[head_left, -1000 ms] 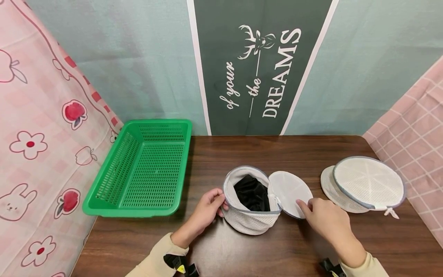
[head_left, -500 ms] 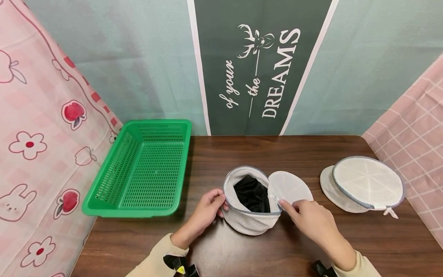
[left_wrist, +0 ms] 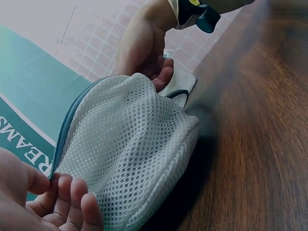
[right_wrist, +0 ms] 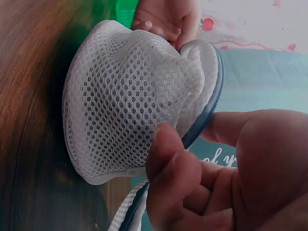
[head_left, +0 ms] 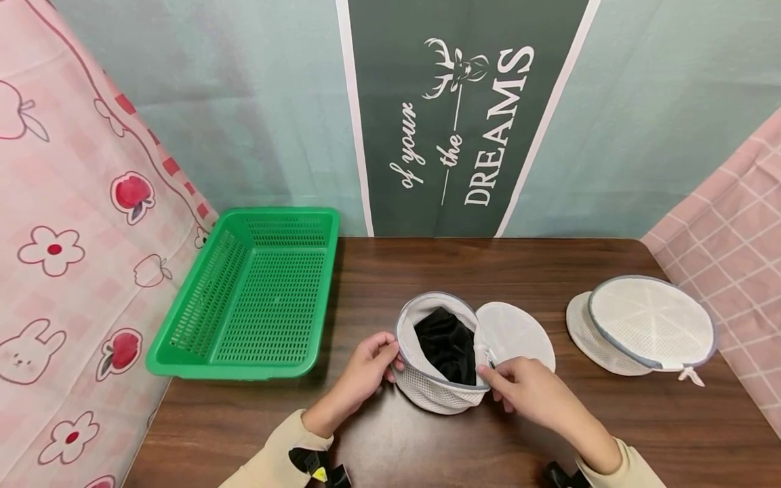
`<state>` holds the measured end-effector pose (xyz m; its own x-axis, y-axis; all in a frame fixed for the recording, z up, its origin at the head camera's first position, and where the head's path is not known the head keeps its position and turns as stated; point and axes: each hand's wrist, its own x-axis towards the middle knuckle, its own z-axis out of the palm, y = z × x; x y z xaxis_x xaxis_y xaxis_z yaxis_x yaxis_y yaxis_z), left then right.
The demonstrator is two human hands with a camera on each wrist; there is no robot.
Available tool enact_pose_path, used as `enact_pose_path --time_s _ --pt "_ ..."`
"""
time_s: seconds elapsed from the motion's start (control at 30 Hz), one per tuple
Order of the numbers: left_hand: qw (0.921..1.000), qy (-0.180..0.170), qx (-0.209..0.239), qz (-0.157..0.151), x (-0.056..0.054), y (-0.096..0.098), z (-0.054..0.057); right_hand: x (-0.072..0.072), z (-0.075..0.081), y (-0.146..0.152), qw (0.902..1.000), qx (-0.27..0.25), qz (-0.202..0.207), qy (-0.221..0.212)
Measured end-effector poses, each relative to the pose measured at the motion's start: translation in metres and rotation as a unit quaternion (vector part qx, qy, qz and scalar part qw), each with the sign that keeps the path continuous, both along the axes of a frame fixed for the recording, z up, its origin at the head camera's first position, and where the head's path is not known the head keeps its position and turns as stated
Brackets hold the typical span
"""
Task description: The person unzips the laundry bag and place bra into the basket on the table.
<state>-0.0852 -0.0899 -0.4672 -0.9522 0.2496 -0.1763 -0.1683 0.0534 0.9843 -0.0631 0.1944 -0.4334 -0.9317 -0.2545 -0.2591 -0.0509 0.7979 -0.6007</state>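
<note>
Open mesh bag (head_left: 433, 396) pinched on both sides, lower center of the frame
A green basket (head_left: 274, 305) is parked center left on the counter (head_left: 390, 271); then the bag's pinched at its left edge by the left grip (head_left: 363, 369), some black cloth (head_left: 447, 346) is bunched inside, its right edge is pinched by the right grip (head_left: 533, 393) near the folded-out lid (head_left: 518, 329), and another mesh bag (head_left: 653, 318) is seen far right.

The open bag (head_left: 434, 398) is made of rough, matt mesh cloth, the black bundle (head_left: 448, 344) of velvety fabric. The surface (head_left: 396, 447) is finished in smooth wood grain, the basket (head_left: 232, 371) in glossy plastic.
</note>
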Motion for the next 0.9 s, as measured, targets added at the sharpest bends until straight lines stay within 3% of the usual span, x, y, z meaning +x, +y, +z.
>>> enact_pose_path --time_s 0.2,0.43,0.9 --pt "1.0000 0.007 -0.001 -0.003 -0.001 0.002 0.001 -0.002 -0.002 0.004 0.9986 -0.043 0.029 0.011" --pt "0.9997 0.019 -0.006 -0.011 -0.001 0.003 0.004 -0.001 -0.002 0.004 0.9966 -0.075 0.034 0.003" --pt "0.9994 0.033 -0.005 0.000 0.003 0.004 0.014 0.002 -0.005 0.004 0.9973 -0.066 0.031 0.008"
